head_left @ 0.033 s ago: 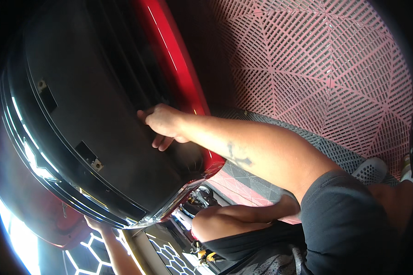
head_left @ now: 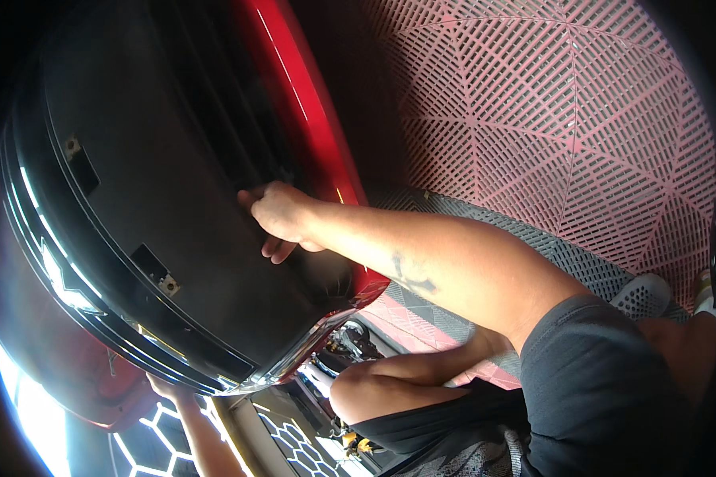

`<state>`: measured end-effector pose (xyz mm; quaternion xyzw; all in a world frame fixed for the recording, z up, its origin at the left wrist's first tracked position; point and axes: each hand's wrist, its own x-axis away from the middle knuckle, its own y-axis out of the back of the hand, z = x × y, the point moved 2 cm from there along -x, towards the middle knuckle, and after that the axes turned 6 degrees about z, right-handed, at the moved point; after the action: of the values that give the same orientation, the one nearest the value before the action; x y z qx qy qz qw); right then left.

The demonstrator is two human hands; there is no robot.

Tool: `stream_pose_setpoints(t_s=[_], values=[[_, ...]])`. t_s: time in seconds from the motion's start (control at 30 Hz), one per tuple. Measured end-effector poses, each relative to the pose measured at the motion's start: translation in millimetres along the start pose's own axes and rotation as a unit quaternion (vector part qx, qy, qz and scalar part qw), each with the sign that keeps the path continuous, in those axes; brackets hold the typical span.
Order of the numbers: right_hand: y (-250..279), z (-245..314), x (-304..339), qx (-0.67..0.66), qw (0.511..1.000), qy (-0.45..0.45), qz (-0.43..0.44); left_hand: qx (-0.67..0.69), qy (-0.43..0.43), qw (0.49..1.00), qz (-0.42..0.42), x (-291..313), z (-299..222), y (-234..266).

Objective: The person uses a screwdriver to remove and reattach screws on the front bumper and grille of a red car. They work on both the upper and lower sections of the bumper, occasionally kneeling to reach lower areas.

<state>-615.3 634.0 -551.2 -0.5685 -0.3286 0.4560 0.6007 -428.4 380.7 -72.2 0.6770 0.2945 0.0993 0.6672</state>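
The black car bumper panel [head_left: 191,199] lay at ten o'clock, your right hand [head_left: 282,216] half-curled over it, your left hand [head_left: 164,388] at eight o'clock; I couldn't tell either's grip. A slipping fingertip could have marked its surface.

Right arm [head_left: 453,258] stretched out (tattooed forearm), right hand [head_left: 282,215] with fingers bent, left hand [head_left: 165,387] partly hidden

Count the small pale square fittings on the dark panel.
2: upper fitting near the left edge of the dark panel; lower fitting farther down and right. The right hand may hide more.
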Motion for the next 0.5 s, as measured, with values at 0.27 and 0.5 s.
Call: stream_pose_setpoints(t_s=[0.27,0.5], values=[[-8,-10,-17,0.064,0.996,0.009,-0.055,-0.13,0.041,0.986,-0.093,-4,-4,39],[-8,2,-3,0.212,0.965,-0.06,-0.143,-0.059,-0.163,0.959,-0.225,181,-169,-136]])
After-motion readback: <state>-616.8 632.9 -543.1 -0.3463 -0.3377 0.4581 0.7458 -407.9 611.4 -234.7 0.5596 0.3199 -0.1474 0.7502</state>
